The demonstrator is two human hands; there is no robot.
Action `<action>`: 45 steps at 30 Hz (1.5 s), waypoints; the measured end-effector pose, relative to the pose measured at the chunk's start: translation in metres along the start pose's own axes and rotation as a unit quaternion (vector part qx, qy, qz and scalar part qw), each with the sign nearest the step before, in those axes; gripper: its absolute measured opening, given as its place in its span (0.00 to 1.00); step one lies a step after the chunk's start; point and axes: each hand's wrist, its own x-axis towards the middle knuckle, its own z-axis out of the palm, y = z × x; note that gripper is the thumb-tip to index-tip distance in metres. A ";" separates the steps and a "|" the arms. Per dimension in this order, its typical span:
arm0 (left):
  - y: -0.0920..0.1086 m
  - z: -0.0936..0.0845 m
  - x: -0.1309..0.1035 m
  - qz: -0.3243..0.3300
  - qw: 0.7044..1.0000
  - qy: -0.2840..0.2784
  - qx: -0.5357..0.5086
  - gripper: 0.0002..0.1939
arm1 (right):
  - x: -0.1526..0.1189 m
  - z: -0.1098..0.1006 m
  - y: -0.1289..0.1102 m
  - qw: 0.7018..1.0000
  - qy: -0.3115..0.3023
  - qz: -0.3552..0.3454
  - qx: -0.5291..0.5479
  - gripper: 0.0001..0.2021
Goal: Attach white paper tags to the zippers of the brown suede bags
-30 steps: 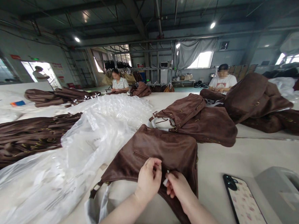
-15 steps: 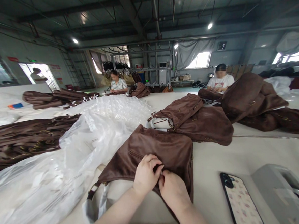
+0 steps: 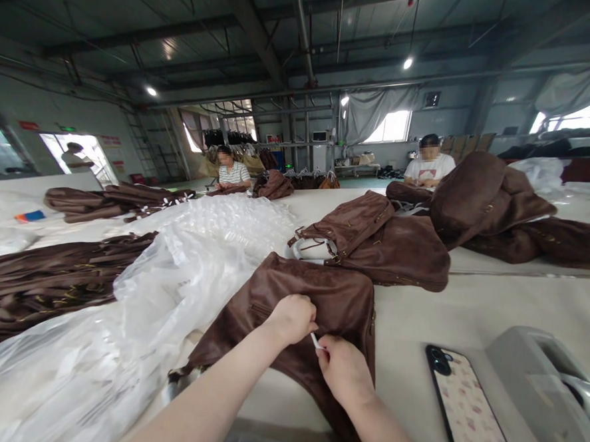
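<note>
While the strip (image 3: 316, 341) spans the short gap between the hands, the curled fingers of the left hand (image 3: 295, 318) grip its upper end, and the thumb and fingers of the right hand (image 3: 345, 370) pinch its lower end. The hands are apart from each other, each clamped on the strip. Whether the strip is attached to anything cannot be told, as the fingers cover both ends.

The bag (image 3: 339, 288) lies on the table (image 3: 404, 328), directly beneath both hands. The sheet (image 3: 188, 274) lies along its left side; other bags (image 3: 401, 251) lie just beyond it. The phone (image 3: 466, 397) and a grey device (image 3: 539, 379) stand to the right, apart from the bag.

Caution: uneven pull between the hands could tear the strip or slip it from the right hand's pinch. Rubbing by fingernails could mark the bag's smooth face. A wide swing of the right forearm could knock the phone.

Markings: no brand or label is legible on the bag or phone. Faint print on the sheet cannot be read. The red sign (image 3: 29, 124) and green sign (image 3: 67, 128) on the far wall are too small to read.
</note>
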 end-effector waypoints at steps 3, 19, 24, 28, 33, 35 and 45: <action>-0.003 0.003 0.005 -0.003 1.000 -0.002 0.004 0.04 | 0.007 0.001 -0.003 0.999 -0.003 -0.036 0.019 0.09; 0.010 0.026 -0.002 0.005 1.000 -0.008 0.007 0.04 | 0.008 0.002 0.002 0.997 -0.002 0.040 -0.063 0.08; 0.012 0.028 -0.004 0.033 0.999 0.007 0.004 0.04 | 0.010 0.003 0.002 0.995 -0.009 0.061 -0.079 0.09; 0.009 0.021 -0.009 0.033 0.999 0.027 -0.030 0.04 | 0.015 0.004 0.006 0.993 0.001 0.093 -0.071 0.10; 0.004 0.016 -0.014 0.056 0.996 0.028 -0.069 0.07 | 0.021 0.007 0.011 0.992 -0.006 0.106 -0.064 0.10; 0.001 0.018 -0.013 0.058 0.995 0.029 -0.079 0.07 | 0.021 0.008 0.012 0.993 -0.005 0.103 -0.060 0.10; 0.008 0.027 -0.011 0.050 0.997 0.043 -0.031 0.05 | 0.014 0.001 0.011 0.995 0.001 0.090 -0.032 0.07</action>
